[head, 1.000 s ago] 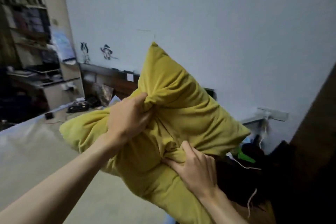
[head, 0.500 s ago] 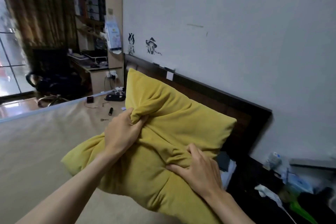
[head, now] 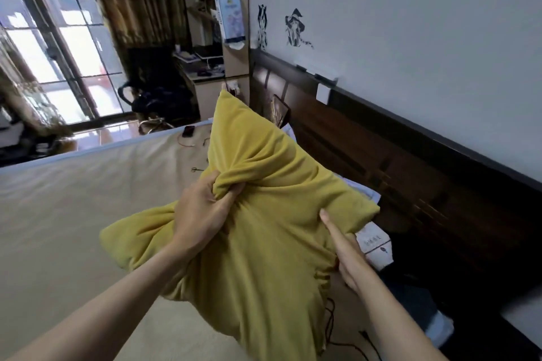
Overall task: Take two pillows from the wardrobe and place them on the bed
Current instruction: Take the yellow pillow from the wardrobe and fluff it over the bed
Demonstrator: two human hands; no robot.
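Note:
A mustard-yellow pillow (head: 264,184) hangs in the air over the bed (head: 73,214), near its head end. My left hand (head: 202,214) is clenched on a bunched fold in the pillow's upper middle. My right hand (head: 346,249) grips its right edge from the side, thumb pointing up along the fabric and fingers hidden behind it. The pillow's lower corner droops toward me. The wardrobe is out of view. I see no second pillow.
The dark wooden headboard (head: 381,155) runs along the white wall on the right. Small items, a phone (head: 187,131) and cables, lie at the bed's far edge. A white box (head: 375,246) and dark clutter sit by the headboard. A desk, chair (head: 152,97) and window stand beyond.
My view has swung left from the wall and bedside clutter to the bed and window. Both hands carried the pillow over the bed; my right hand slid to its right edge.

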